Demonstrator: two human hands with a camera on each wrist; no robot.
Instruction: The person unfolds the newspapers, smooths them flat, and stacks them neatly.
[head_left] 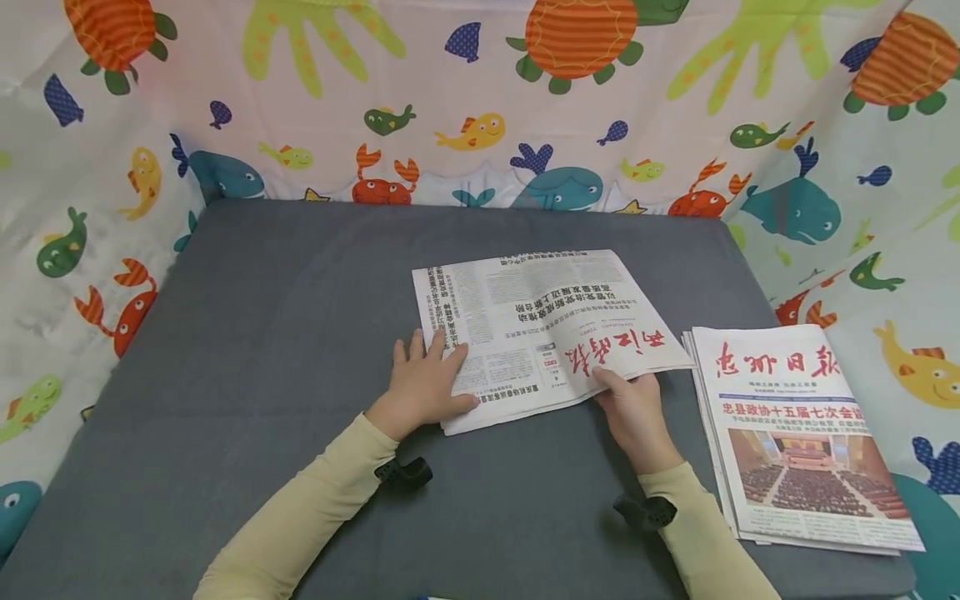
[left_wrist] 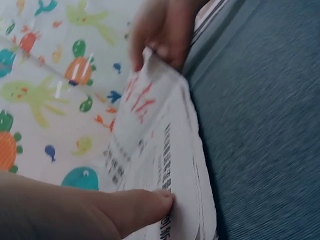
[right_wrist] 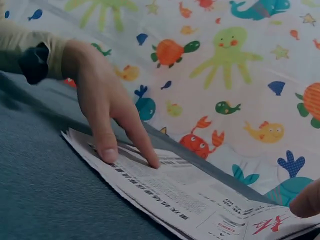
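A folded newspaper [head_left: 487, 308] with a red masthead lies at an angle on the grey table, its print upside down in the head view. My left hand [head_left: 426, 383] rests on its left end with the fingers spread, and the thumb presses near the front edge. At the near right edge my right hand [head_left: 633, 412] pinches the paper, thumb on top and the other fingers underneath. In the left wrist view that pinched corner of the newspaper [left_wrist: 160, 80] is raised. The right wrist view shows the left hand [right_wrist: 107, 110] with fingertips on the printed page.
A stack of newspapers [head_left: 810, 433] with a hall photo on top lies at the table's right edge. The grey table [head_left: 225, 400] extends to the left. A curtain [head_left: 450, 75] printed with sea animals stands behind and at both sides.
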